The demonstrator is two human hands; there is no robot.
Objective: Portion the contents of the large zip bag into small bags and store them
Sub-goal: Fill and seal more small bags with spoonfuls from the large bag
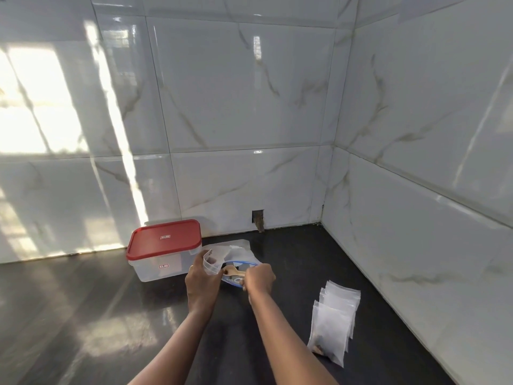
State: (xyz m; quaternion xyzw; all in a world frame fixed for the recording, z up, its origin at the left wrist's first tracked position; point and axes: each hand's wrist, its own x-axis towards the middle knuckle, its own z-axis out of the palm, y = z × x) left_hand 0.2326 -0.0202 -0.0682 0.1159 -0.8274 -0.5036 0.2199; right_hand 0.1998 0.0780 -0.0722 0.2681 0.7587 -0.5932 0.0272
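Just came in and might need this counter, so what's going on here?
A person is portioning at a dark counter. The left hand holds a small clear bag open, while the right hand holds a wooden spoon over the large zip bag. A stack of small bags lies to the right; a red-lidded container sits closed.

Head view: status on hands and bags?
Left hand holds small bag open. Right hand grips wooden spoon over large zip bag. Nothing in the way.
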